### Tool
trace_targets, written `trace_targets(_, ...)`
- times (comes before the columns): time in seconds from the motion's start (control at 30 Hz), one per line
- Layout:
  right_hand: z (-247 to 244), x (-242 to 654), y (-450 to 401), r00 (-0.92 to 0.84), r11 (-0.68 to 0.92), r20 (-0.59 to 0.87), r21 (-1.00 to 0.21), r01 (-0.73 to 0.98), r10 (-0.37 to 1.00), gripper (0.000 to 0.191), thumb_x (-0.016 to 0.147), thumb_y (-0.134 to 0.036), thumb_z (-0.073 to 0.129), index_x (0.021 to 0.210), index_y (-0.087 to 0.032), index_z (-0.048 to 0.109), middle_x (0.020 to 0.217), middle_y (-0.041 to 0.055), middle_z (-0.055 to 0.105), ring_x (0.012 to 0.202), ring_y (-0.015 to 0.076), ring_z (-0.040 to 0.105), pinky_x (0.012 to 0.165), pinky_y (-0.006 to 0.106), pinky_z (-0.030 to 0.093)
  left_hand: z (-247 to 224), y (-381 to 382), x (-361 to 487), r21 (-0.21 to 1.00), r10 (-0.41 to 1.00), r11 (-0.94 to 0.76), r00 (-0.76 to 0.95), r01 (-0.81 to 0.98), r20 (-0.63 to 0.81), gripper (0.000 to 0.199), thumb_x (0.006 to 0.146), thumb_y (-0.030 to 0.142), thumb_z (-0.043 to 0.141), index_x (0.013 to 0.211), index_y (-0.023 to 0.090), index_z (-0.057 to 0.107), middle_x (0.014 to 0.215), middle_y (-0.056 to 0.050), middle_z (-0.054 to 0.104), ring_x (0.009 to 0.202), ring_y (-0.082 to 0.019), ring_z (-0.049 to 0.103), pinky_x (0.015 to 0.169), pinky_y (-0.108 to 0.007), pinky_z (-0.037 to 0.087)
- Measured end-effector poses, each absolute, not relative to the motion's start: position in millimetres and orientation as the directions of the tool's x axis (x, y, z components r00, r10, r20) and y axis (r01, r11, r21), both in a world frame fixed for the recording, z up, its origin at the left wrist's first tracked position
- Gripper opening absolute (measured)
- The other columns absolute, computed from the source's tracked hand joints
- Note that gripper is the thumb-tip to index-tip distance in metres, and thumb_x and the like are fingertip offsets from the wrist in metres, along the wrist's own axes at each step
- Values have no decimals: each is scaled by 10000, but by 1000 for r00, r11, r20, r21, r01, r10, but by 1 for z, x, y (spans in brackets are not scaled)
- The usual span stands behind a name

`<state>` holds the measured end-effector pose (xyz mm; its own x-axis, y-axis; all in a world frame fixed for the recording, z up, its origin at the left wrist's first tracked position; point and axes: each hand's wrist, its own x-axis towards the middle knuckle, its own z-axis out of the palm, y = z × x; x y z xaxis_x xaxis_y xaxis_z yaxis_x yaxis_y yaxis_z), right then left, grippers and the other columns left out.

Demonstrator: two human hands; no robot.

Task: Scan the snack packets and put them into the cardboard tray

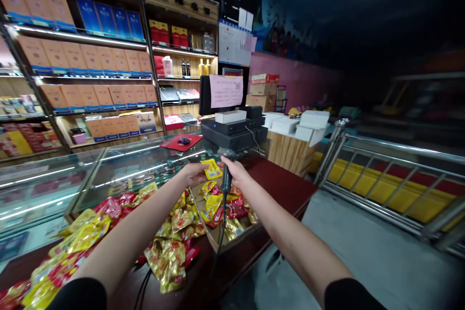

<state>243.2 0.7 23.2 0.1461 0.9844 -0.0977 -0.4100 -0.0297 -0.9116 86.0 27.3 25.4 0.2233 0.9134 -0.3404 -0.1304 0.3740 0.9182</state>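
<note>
With its fingers closed on the edge of a yellow snack packet (212,169), my left hand (196,174) is above the far left side of a cardboard box (207,230). My right hand (236,172) grips a dark barcode scanner (225,179) by its handle, its head close to the packet. A cable hangs from the scanner down over the box. Inside the box lie several yellow, red and gold packets (238,207). More packets, among them a gold one (170,261), are heaped on the counter to the left of the box.
A glass display case (119,164) runs along the left. A red mat (180,141) with a mouse lies behind, beside a black cash drawer (232,135) and a monitor (205,94). Boxed goods fill the shelves. To the right stands a metal railing (392,145).
</note>
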Motion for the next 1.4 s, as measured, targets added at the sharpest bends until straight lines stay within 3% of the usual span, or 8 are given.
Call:
trace_targets(0.2,8,267,2,232,-42,-145,-915,-400,962,186,754,-277,723,798,-122,629,683,48,669,632,153,653,599,271,547,10,40,92,933,925,359,130,10,-357,232,695,200,779,890,149,666,911,-84,709,775,-171,656,715,-306,535)
trace_targets(0.47,21,205,-25,-150,-244,-194,-835,-493,969,121,866,-232,606,820,-122,585,768,77,687,714,178,690,643,355,598,3,12,4,956,952,292,95,23,-292,440,566,286,861,948,147,693,906,-93,712,806,-196,660,684,-296,525)
trace_targets(0.63,16,148,-52,-345,-355,-197,-796,-490,918,142,818,-231,666,881,-124,597,823,84,701,748,196,703,666,377,609,-13,-39,-61,949,989,100,78,300,-129,515,611,375,803,1062,152,696,935,-81,723,868,-219,657,704,-299,518)
trace_targets(0.77,-6,110,-78,-400,-368,-181,-807,-461,898,249,755,-263,731,932,-141,605,891,88,711,747,193,705,626,338,611,-36,-84,-96,839,994,-79,-19,539,106,399,728,352,679,1075,158,702,1023,-81,723,869,-214,668,781,-300,503)
trace_targets(0.93,-49,82,-107,-371,-411,-260,-808,-421,891,314,710,-285,763,956,-158,615,897,63,710,683,163,691,533,255,571,-67,-133,-97,681,952,-13,-200,732,233,283,806,266,567,1032,170,708,959,-79,732,828,-197,672,765,-275,475)
trace_targets(1.17,-89,78,-129,-316,-439,-329,-807,-395,890,361,667,-304,789,948,-146,628,852,52,710,622,136,675,512,217,528,-103,-158,-70,666,930,103,-308,739,198,342,826,332,586,1132,184,632,917,-85,714,800,-193,653,711,-262,417)
trace_targets(1.27,-95,83,-129,-295,-439,-343,-814,-380,892,365,667,-309,788,956,-146,634,862,57,714,634,142,679,518,224,530,-104,-155,-67,639,907,198,-386,743,167,288,808,396,611,1003,188,648,818,-69,702,739,-197,637,629,-252,370)
trace_targets(1.4,-95,89,-127,-270,-441,-359,-812,-382,894,370,660,-308,790,957,-154,633,871,66,721,665,165,690,532,248,541,-102,-145,-71,683,898,129,-377,719,228,175,735,369,690,771,199,666,760,-41,696,698,-174,619,610,-238,351)
